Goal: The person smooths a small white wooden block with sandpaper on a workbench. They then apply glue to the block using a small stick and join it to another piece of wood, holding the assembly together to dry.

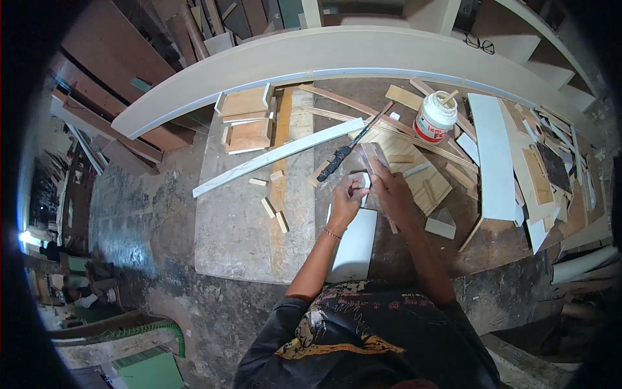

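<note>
My left hand (348, 196) is closed in a pinch on a small white piece (367, 181) near the middle of the workbench. Just right of it, my right hand (393, 192) grips a flat wooden block (372, 155), its far end pointing away from me. A white panel (355, 243) lies between my forearms, close to the bench's near edge. Beyond my hands rests a thin tool with a black wrapped handle (335, 164). A plywood piece (421, 185) with light offcuts on it lies right of my right hand.
A white glue tub (435, 118) with a stick in it stands at the far right. Small wooden trays (248, 135) and a long white strip (278, 159) lie left, near several short wood strips (267, 207). Scrap boards (534, 168) crowd the right; a long pale board (382, 50) spans the back.
</note>
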The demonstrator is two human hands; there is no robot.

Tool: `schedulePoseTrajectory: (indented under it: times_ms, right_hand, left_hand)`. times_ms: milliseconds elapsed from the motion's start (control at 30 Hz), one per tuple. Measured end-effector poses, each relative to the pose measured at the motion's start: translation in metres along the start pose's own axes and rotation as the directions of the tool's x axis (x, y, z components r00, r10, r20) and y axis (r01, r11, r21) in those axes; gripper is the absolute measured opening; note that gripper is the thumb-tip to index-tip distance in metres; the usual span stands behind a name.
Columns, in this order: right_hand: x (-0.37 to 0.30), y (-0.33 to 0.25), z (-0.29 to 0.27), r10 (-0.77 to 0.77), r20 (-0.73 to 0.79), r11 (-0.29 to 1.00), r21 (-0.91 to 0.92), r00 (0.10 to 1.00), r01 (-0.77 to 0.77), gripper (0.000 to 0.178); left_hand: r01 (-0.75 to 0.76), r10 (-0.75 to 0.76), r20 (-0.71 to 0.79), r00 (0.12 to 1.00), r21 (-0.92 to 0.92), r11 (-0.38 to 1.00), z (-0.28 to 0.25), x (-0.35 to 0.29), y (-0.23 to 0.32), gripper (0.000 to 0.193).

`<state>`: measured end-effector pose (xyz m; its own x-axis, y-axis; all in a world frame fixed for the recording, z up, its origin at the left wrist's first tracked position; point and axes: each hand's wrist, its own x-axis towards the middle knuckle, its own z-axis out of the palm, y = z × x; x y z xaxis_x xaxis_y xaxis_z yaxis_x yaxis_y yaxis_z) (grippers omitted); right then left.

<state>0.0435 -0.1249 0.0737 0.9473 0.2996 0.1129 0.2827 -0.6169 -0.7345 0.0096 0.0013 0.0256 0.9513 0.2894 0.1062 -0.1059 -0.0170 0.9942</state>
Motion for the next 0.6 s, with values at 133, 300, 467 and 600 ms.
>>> schedulePoseTrajectory:
  times_ms: [133, 300, 467, 600]
  right_hand:
    - [-0.014, 0.006, -0.002, -0.064, 0.046, 0.998, 0.03, 0.997, 0.063, 0.041]
    - [-0.025, 0.0, 0.002, -0.093, 0.067, 0.989, -0.113, 0.993, 0.1, 0.041]
    - [-0.007, 0.002, 0.002, -0.051, 0.136, 0.999, 0.006, 0.989, 0.05, 0.044]
    - [-0.038, -0.025, -0.005, -0.029, 0.132, 0.998, -0.055, 0.991, 0.036, 0.041]
  left_hand:
    - [0.002, 0.006, -0.064, 0.998, 0.122, 0.993, -0.005, 0.006, -0.005, 0.027]
    - [-0.28, 0.275, 0.074, 0.959, 0.419, 0.864, -0.012, 0.005, 0.001, 0.029]
    - [-0.377, 0.341, 0.161, 0.926, 0.387, 0.842, -0.006, -0.008, 0.019, 0.029]
    - [-0.26, 0.251, 0.082, 0.964, 0.472, 0.842, -0.016, -0.002, 0.007, 0.03]
